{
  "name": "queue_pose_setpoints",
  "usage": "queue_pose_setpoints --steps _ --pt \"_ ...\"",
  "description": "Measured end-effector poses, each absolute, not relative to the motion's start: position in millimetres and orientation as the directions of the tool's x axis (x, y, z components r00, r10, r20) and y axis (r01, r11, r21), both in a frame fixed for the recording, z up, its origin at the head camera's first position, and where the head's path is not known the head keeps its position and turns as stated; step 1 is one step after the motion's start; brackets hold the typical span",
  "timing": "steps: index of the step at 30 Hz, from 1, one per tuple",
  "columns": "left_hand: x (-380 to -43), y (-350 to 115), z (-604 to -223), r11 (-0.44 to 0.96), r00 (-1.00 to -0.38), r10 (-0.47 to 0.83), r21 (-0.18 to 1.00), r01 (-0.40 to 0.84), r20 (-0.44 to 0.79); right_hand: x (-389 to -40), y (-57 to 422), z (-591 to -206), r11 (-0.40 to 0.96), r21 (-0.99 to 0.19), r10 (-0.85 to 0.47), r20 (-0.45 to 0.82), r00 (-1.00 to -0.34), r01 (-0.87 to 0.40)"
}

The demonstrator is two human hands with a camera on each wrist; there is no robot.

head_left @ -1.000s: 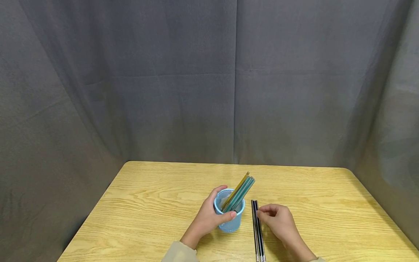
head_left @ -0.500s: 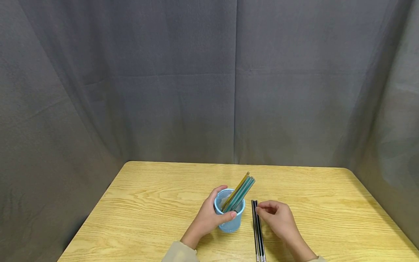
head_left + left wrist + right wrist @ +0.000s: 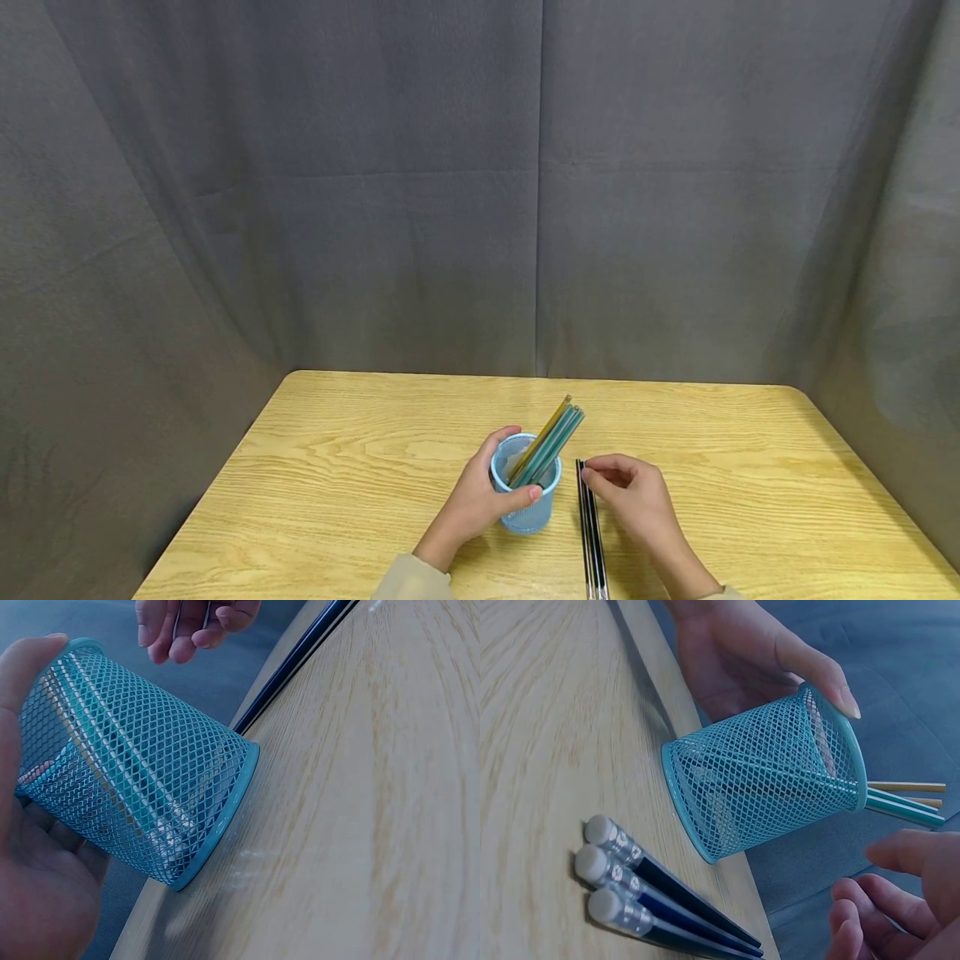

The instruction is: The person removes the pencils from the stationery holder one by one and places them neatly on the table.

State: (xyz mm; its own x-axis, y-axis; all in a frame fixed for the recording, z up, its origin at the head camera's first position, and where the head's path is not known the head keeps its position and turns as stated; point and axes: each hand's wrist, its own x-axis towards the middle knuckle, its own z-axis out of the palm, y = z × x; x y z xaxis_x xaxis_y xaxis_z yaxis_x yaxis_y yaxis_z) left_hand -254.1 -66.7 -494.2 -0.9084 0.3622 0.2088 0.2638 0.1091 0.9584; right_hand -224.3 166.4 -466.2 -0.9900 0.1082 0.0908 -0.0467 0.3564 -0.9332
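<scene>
My left hand [image 3: 480,492] grips a light-blue mesh pencil cup [image 3: 527,515], thumb over the near side of its rim. Green pencils [image 3: 557,442] and a yellow pencil [image 3: 561,410] lean rightward out of the cup. To its right lie three dark pencils [image 3: 682,900] side by side on the table, white erasers toward the person. My right hand [image 3: 637,500] hovers by their far ends, thumb and fingers loosely bent. In the right wrist view nothing shows in its fingers [image 3: 900,851], which look apart from the pencils.
A wood-grain table [image 3: 337,467] with rounded far corners carries everything. Grey cloth [image 3: 420,208] hangs behind the table and along both sides.
My right hand has slid slightly away from the person and left, toward the far ends of the dark pencils. The left hand and the cup stay in place.
</scene>
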Motion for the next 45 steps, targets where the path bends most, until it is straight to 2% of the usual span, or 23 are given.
queue_pose_setpoints --steps 9,45 --pt "-254.5 -66.6 -494.8 0.105 -0.907 0.366 0.959 0.264 0.210 -224.5 162.3 -463.0 0.325 -0.945 0.110 0.069 -0.992 -0.030" --pt "-255.3 -67.3 -496.6 0.095 -0.896 0.377 0.953 0.289 0.234 -226.9 146.5 -459.3 0.327 -0.939 0.096 0.147 -0.984 -0.108"
